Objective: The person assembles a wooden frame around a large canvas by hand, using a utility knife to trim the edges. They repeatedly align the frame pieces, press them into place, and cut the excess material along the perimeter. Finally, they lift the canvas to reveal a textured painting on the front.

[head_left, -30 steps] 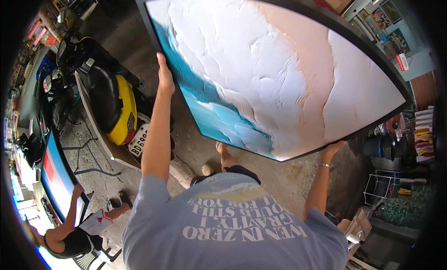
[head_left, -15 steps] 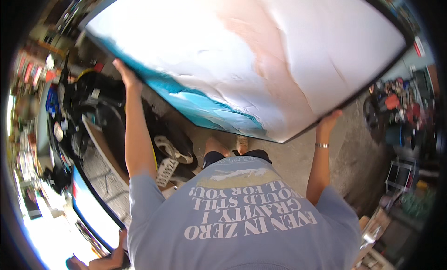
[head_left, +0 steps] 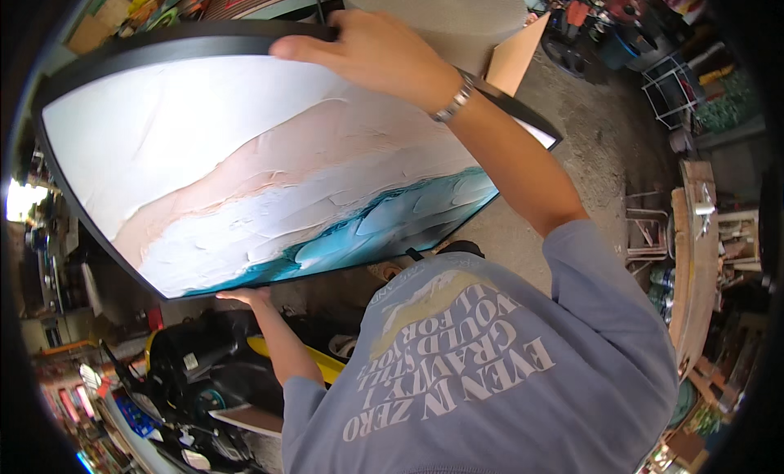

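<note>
Between my hands hangs a large framed painting with a thin black frame and white, beige and turquoise bands of thick paint. Its painted face is turned toward me, and it is held tilted. My right hand grips the far, upper edge of the frame, thumb on the front side and fingers over the outside. At the near, lower edge, my left hand holds the frame from beneath, its fingers partly hidden by the painting. A metal band circles my right wrist.
A black motorbike with yellow parts stands close by my left arm. On the right are a wooden bench, a folded metal chair and a white wire rack. A tan board leans beyond the painting.
The painting has turned, its turquoise band now along the near edge toward the right. My right hand has moved from the near edge to the far, upper edge. Another person's arm has left view.
</note>
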The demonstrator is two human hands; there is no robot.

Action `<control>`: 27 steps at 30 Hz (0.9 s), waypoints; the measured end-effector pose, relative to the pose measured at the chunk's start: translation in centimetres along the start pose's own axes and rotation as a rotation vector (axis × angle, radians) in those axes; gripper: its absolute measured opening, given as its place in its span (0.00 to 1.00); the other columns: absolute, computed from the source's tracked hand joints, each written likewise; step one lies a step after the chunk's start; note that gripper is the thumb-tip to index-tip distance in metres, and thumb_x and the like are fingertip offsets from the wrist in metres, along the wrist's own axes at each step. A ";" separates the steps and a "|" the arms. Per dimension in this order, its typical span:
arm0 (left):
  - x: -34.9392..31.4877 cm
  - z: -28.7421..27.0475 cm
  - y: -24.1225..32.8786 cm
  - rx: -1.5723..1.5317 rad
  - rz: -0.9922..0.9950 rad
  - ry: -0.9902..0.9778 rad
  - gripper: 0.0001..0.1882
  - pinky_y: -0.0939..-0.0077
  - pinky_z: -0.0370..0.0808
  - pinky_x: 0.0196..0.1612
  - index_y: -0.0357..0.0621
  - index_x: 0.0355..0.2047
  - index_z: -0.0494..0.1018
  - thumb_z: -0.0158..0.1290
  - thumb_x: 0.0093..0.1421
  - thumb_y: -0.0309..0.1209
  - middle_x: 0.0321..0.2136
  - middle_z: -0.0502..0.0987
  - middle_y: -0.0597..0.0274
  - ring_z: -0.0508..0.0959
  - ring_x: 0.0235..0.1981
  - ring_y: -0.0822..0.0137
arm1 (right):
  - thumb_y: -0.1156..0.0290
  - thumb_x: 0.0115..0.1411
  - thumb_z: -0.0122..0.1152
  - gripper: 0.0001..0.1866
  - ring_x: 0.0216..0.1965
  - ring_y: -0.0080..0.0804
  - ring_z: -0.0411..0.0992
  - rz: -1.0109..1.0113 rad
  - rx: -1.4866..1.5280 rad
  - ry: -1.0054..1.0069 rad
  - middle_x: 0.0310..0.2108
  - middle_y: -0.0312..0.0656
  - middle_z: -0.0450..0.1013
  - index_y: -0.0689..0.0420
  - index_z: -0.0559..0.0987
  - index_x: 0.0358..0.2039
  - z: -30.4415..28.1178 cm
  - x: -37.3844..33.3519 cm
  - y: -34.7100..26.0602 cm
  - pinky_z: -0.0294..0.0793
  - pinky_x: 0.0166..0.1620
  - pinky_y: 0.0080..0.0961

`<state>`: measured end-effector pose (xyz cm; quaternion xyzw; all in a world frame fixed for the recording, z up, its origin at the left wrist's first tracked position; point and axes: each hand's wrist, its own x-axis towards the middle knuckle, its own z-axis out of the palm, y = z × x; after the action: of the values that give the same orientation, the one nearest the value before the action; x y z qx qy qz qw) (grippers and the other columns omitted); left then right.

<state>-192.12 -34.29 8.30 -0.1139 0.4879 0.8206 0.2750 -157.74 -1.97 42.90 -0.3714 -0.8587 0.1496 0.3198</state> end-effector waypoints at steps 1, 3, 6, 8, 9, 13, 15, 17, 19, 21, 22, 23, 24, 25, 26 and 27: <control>0.0 0.0 -0.6 -0.008 -0.042 -0.030 0.62 0.32 0.48 0.71 0.57 0.76 0.46 0.20 0.51 0.85 0.76 0.45 0.57 0.48 0.74 0.43 | 0.12 0.48 0.45 0.56 0.26 0.46 0.80 -0.020 -0.045 -0.042 0.24 0.52 0.79 0.64 0.84 0.23 0.1 1.3 -1.5 0.80 0.36 0.39; 0.8 -1.1 -1.6 -0.054 -0.120 -0.071 0.63 0.32 0.48 0.72 0.57 0.76 0.45 0.19 0.50 0.86 0.76 0.45 0.57 0.48 0.74 0.43 | 0.12 0.47 0.44 0.57 0.30 0.49 0.80 -0.041 -0.111 -0.228 0.29 0.55 0.80 0.64 0.85 0.27 -0.8 4.5 -5.7 0.80 0.39 0.40; 0.1 0.0 -4.0 -0.114 -0.224 -0.078 0.64 0.32 0.47 0.72 0.56 0.76 0.45 0.17 0.49 0.86 0.76 0.45 0.57 0.47 0.74 0.43 | 0.12 0.47 0.43 0.58 0.42 0.53 0.79 -0.182 -0.127 -0.284 0.40 0.59 0.80 0.63 0.86 0.36 1.3 9.9 -8.7 0.77 0.49 0.44; -0.4 0.4 -5.8 -0.154 -0.291 -0.087 0.64 0.32 0.47 0.72 0.56 0.76 0.46 0.17 0.49 0.86 0.76 0.45 0.56 0.47 0.75 0.44 | 0.12 0.48 0.43 0.59 0.51 0.54 0.76 -0.275 -0.132 -0.290 0.47 0.60 0.78 0.63 0.84 0.45 2.7 12.9 -9.7 0.73 0.56 0.45; -0.4 0.1 -6.6 -0.171 -0.320 -0.099 0.64 0.32 0.47 0.72 0.57 0.76 0.46 0.16 0.49 0.86 0.76 0.45 0.56 0.47 0.75 0.44 | 0.12 0.48 0.43 0.59 0.55 0.54 0.74 -0.305 -0.141 -0.312 0.51 0.60 0.76 0.62 0.82 0.49 3.1 14.1 -10.2 0.71 0.58 0.44; -1.1 -0.9 -7.1 -0.172 -0.455 -0.095 0.64 0.34 0.47 0.72 0.57 0.75 0.48 0.15 0.49 0.86 0.76 0.47 0.57 0.48 0.74 0.44 | 0.20 0.53 0.51 0.54 0.63 0.52 0.68 -0.321 -0.068 -0.519 0.59 0.58 0.71 0.60 0.76 0.59 2.0 14.4 -10.7 0.64 0.65 0.43; -2.0 0.0 -7.2 -0.149 -0.499 -0.078 0.64 0.38 0.48 0.73 0.55 0.74 0.51 0.15 0.50 0.86 0.74 0.52 0.55 0.53 0.73 0.45 | 0.24 0.55 0.54 0.52 0.65 0.50 0.65 -0.286 -0.053 -0.616 0.62 0.57 0.70 0.59 0.74 0.62 0.8 14.4 -10.5 0.62 0.66 0.42; -2.2 0.0 -6.9 -0.129 -0.532 -0.071 0.64 0.38 0.48 0.73 0.54 0.74 0.52 0.14 0.51 0.85 0.74 0.53 0.55 0.53 0.73 0.45 | 0.25 0.57 0.55 0.50 0.67 0.49 0.64 -0.220 -0.095 -0.670 0.63 0.56 0.69 0.57 0.74 0.63 0.2 14.8 -10.7 0.61 0.67 0.41; -2.8 0.3 -6.3 -0.102 -0.549 -0.053 0.63 0.38 0.48 0.73 0.52 0.74 0.53 0.14 0.52 0.84 0.74 0.54 0.55 0.53 0.73 0.45 | 0.23 0.55 0.55 0.49 0.59 0.48 0.68 -0.259 -0.081 -0.588 0.55 0.56 0.72 0.59 0.77 0.55 -0.1 14.3 -10.4 0.66 0.59 0.38; -2.7 -0.3 -6.3 -0.104 -0.547 -0.091 0.64 0.39 0.47 0.73 0.52 0.74 0.51 0.13 0.50 0.85 0.74 0.52 0.55 0.52 0.73 0.45 | 0.22 0.54 0.54 0.50 0.57 0.48 0.69 -0.295 -0.078 -0.524 0.53 0.56 0.72 0.61 0.78 0.52 -0.5 13.9 -10.4 0.67 0.57 0.36; -2.7 -0.3 -6.1 -0.100 -0.551 -0.114 0.65 0.39 0.47 0.73 0.52 0.75 0.50 0.13 0.50 0.85 0.74 0.51 0.55 0.51 0.74 0.45 | 0.22 0.55 0.53 0.50 0.58 0.48 0.68 -0.283 -0.084 -0.510 0.54 0.56 0.71 0.61 0.77 0.54 -1.2 13.5 -10.3 0.66 0.58 0.36; -2.6 -0.2 -6.1 -0.098 -0.555 -0.117 0.65 0.39 0.47 0.73 0.52 0.74 0.51 0.13 0.49 0.85 0.74 0.52 0.55 0.51 0.74 0.45 | 0.22 0.56 0.52 0.50 0.59 0.48 0.67 -0.264 -0.092 -0.504 0.56 0.57 0.69 0.61 0.75 0.55 -1.8 13.2 -10.3 0.65 0.59 0.36; -2.7 -0.1 -6.2 -0.095 -0.562 -0.121 0.65 0.40 0.47 0.73 0.52 0.74 0.51 0.12 0.49 0.85 0.74 0.52 0.54 0.51 0.74 0.45 | 0.23 0.56 0.51 0.51 0.61 0.48 0.65 -0.242 -0.102 -0.503 0.57 0.57 0.68 0.62 0.74 0.57 -2.6 12.9 -10.2 0.64 0.60 0.37; -3.1 0.2 -6.5 -0.093 -0.575 -0.123 0.65 0.40 0.47 0.73 0.52 0.74 0.51 0.12 0.49 0.85 0.74 0.52 0.54 0.51 0.74 0.45 | 0.23 0.57 0.50 0.51 0.62 0.48 0.64 -0.200 -0.110 -0.511 0.59 0.58 0.67 0.62 0.73 0.58 -3.7 12.3 -9.8 0.63 0.62 0.37; -3.6 0.4 -6.8 -0.093 -0.583 -0.127 0.65 0.41 0.47 0.73 0.51 0.74 0.51 0.13 0.51 0.85 0.74 0.53 0.54 0.52 0.74 0.45 | 0.23 0.58 0.49 0.51 0.63 0.48 0.63 -0.152 -0.120 -0.531 0.60 0.58 0.66 0.62 0.72 0.60 -4.9 11.6 -9.5 0.62 0.63 0.37; -4.2 0.7 -7.1 -0.091 -0.593 -0.131 0.64 0.41 0.47 0.74 0.50 0.74 0.51 0.13 0.52 0.84 0.74 0.53 0.54 0.52 0.74 0.45 | 0.23 0.59 0.48 0.52 0.65 0.48 0.62 -0.090 -0.136 -0.542 0.62 0.58 0.65 0.62 0.71 0.61 -6.6 10.5 -8.6 0.61 0.64 0.37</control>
<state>-184.63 -32.47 5.24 -0.2102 0.3772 0.7314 0.5279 -163.51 0.01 56.71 -0.3002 -0.9365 0.1712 0.0593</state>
